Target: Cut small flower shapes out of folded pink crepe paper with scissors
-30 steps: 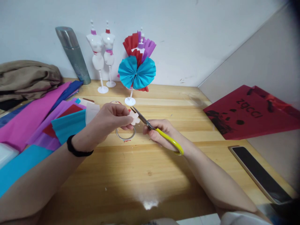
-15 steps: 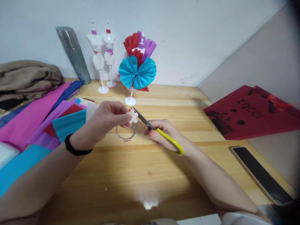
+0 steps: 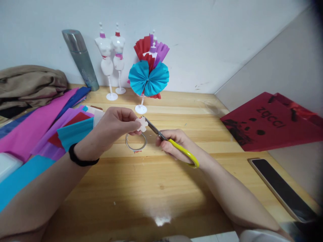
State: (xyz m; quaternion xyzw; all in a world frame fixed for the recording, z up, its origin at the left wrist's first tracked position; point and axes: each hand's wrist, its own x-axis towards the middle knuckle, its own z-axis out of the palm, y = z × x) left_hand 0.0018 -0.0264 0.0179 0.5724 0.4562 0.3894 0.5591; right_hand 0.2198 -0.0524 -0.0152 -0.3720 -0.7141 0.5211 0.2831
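My left hand [image 3: 118, 123] pinches a small pale pink paper flower [image 3: 143, 124] between thumb and fingers. In my right hand [image 3: 174, 143] is a pair of scissors [image 3: 183, 151] with yellow handles, its dark blades pointing up and left. The blade tips are close to the flower's upper right edge; whether they touch it I cannot tell. Below the flower a roll of tape [image 3: 136, 149] lies flat on the wooden table [image 3: 161, 185]. Behind it a small white mannequin [image 3: 140, 109] wears pleated blue, red and purple paper.
Two bare mannequins [image 3: 106, 67] and a leaning metal flask [image 3: 80, 58] stand by the wall. Coloured paper sheets [image 3: 75, 131] and brown cloth [image 3: 32, 80] lie on the left. At right are a red bag [image 3: 270, 124] and a phone [image 3: 280, 188].
My left hand has shifted the flower very slightly to the left. The scissors stay almost in place beside it; the rest looks the same apart from a slight camera shift.
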